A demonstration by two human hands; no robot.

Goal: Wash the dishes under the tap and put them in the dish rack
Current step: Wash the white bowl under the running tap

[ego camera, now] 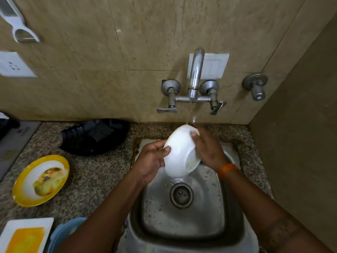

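Observation:
A white bowl (pixel 179 152) is held tilted over the steel sink (pixel 184 214), its outside facing me and its far rim under a thin stream of water from the wall tap (pixel 195 73). My left hand (pixel 152 159) grips the bowl's left rim. My right hand (pixel 206 149) clasps its right side, fingers over the top edge. Water runs off the bowl's lower edge toward the drain (pixel 181 195). A black dish rack (pixel 94 136) sits on the counter to the left of the sink, against the wall.
On the speckled counter to the left lie a yellow-rimmed plate (pixel 41 179) with food scraps, a white square plate (pixel 25 234) with a yellow centre, and a light-blue dish (pixel 63 232). Tiled walls close in behind and on the right.

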